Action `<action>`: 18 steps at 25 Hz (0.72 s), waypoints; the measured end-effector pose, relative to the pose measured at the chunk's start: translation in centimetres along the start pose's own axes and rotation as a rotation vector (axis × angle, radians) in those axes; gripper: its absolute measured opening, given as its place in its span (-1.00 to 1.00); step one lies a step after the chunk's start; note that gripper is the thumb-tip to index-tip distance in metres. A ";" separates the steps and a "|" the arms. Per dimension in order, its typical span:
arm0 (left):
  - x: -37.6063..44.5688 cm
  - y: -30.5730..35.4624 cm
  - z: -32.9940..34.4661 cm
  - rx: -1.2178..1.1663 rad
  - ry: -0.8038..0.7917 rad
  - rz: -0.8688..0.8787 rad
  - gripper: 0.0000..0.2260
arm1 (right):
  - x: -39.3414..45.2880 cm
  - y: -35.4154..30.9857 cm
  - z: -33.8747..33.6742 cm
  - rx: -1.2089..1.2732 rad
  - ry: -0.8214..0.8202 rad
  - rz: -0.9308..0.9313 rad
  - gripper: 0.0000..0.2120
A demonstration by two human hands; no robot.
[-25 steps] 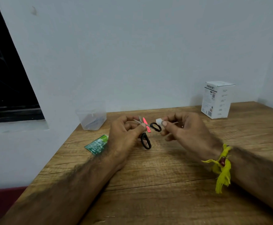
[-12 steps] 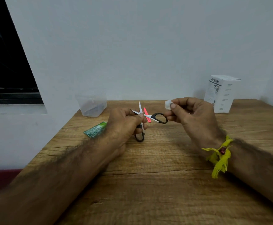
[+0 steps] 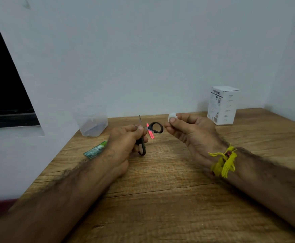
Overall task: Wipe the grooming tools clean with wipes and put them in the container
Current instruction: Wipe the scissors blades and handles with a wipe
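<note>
Right now my left hand holds a small pair of black-handled scissors above the wooden worktop, my fingers curled around the pivot area with the blades spread open. One thin blade points up past my knuckles; one handle loop hangs below my hand and the other sticks out to the right. My right hand is just beside that loop, apart from it, thumb and forefinger pinching a small folded white wipe. A pink tool lies on the worktop behind the scissors. A clear plastic container stands at the back left by the wall, a green sachet lies near my left wrist, and a white box stands at the back right.
</note>
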State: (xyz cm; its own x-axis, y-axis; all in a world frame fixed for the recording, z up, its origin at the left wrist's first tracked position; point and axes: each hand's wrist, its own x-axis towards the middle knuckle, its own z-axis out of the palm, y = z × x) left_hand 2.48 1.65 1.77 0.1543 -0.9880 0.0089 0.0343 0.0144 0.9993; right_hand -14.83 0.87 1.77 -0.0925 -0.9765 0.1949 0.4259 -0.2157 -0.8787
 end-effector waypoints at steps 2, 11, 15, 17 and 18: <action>-0.2 0.4 0.0 -0.104 -0.076 -0.014 -0.77 | 0.0 0.0 0.0 -0.017 0.001 -0.004 -0.92; -1.3 0.3 -0.1 -0.229 -0.397 -0.043 -0.70 | -0.8 0.5 -0.5 -0.617 0.002 -0.507 -0.95; -1.4 0.3 -0.1 -0.218 -0.465 -0.061 -0.75 | -0.9 0.7 -0.5 -0.717 -0.044 -0.614 -0.95; -1.2 0.1 -0.1 -0.220 -0.464 -0.083 -0.79 | -0.7 0.7 -0.7 -0.727 -0.045 -0.627 -0.94; -1.1 0.0 -0.1 -0.212 -0.463 -0.087 -0.78 | -0.6 0.7 -0.8 -0.739 -0.050 -0.642 -0.94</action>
State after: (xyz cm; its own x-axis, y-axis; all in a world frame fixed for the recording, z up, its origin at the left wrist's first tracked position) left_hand 2.38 2.73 1.74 -0.3100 -0.9507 -0.0105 0.2348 -0.0872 0.9681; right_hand -15.16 1.32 0.65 -0.0640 -0.6753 0.7347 -0.3643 -0.6696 -0.6472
